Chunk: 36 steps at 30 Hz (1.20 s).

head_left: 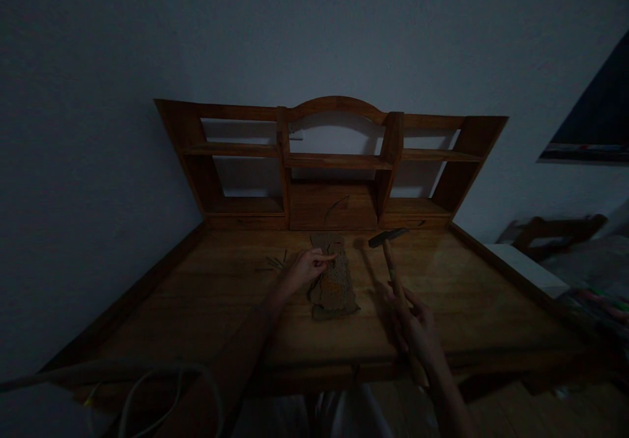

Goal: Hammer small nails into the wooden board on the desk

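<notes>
Fingers of the left hand are reaching over a rough, grey-brown, ragged-edged slab, the index extending and the others curling in; in this dim light I cannot tell whether thumb and fingertips are pinching something small or staying apart. The right hand is clamping around the pale wooden handle of a hammer, whose dark metal head is standing up and away from the person, to the right of the slab.

The slab is lying lengthwise near the middle of a broad, yellow-brown wooden desk, showing an orange-brown patch toward its nearer half. Several thin, dark, straight strips are lying loosely scattered just left of the left hand. At the desk's back, a brown wooden shelf unit with an arched top is standing before a plain, bluish-grey wall. A pale, looping cable is crossing the lower left, while a brown wooden chair back is showing beyond the desk's right edge.
</notes>
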Each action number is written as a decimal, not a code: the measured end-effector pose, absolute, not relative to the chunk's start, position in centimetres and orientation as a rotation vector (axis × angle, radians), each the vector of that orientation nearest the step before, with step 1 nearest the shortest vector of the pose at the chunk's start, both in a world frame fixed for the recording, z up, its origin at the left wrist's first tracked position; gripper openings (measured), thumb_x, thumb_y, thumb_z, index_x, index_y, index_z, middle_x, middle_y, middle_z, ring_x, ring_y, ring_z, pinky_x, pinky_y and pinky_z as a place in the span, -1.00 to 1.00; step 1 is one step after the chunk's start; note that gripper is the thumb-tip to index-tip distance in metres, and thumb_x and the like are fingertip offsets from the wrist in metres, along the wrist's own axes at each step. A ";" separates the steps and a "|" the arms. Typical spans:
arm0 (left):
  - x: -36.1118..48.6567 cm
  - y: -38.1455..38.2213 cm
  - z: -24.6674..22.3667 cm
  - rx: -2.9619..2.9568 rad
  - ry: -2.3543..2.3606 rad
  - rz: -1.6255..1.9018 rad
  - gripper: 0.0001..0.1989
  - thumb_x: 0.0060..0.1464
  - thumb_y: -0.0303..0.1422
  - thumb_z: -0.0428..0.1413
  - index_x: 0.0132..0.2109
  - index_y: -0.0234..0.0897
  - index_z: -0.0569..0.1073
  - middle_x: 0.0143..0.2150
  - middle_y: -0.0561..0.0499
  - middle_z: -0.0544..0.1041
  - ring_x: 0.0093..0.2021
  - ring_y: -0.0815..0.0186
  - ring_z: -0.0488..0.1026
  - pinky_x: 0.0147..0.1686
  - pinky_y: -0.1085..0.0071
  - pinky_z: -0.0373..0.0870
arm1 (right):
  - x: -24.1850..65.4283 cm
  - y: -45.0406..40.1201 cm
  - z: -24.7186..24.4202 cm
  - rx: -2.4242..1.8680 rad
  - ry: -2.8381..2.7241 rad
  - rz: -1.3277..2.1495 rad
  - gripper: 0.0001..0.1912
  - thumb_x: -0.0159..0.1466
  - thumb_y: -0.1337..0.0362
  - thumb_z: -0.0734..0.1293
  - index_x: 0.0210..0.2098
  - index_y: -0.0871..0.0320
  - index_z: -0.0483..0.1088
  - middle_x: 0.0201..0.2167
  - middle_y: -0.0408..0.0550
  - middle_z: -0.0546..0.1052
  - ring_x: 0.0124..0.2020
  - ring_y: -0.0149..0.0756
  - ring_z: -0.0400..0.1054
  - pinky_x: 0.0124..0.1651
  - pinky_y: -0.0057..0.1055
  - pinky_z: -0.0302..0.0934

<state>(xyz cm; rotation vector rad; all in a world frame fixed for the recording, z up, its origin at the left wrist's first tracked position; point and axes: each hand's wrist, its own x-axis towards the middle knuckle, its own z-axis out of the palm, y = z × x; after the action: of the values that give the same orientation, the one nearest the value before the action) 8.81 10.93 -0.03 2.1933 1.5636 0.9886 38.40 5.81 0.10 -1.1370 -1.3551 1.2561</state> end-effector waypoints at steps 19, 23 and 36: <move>8.5 11.7 -1.2 2.171 1.608 1.027 -0.56 0.11 -0.47 -0.03 0.13 -0.08 0.37 -0.45 0.13 0.21 -0.46 0.46 0.19 -0.41 0.56 0.11 | 38.8 5.9 0.2 -1.190 -1.365 1.240 -0.51 0.24 -0.01 0.29 0.05 0.13 0.35 -0.75 -0.32 0.19 -0.80 -0.52 0.01 -0.79 -0.63 -0.13; 8.9 11.4 -0.6 2.163 1.605 1.037 -0.55 0.11 -0.47 -0.02 0.13 -0.08 0.37 -0.45 0.13 0.22 -0.46 0.46 0.19 -0.39 0.55 0.12 | 38.7 6.0 0.1 -1.163 -1.375 1.262 -0.53 0.24 -0.02 0.28 0.02 0.14 0.36 -0.77 -0.33 0.17 -0.83 -0.52 -0.02 -0.83 -0.62 -0.14; 9.3 11.0 0.0 2.209 1.511 1.066 -0.64 0.12 -0.47 0.01 0.05 -0.09 0.45 -0.43 0.09 0.27 -0.39 0.42 0.23 -0.38 0.54 0.14 | 38.7 6.0 -0.2 -1.133 -1.389 1.233 -0.52 0.25 0.01 0.28 0.05 0.16 0.35 -0.77 -0.33 0.16 -0.82 -0.52 -0.02 -0.82 -0.63 -0.14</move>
<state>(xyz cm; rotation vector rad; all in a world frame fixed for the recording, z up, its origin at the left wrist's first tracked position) 9.25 11.01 0.00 2.2090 1.5107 1.0659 38.74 6.02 -0.17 -1.1327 -1.3893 1.2332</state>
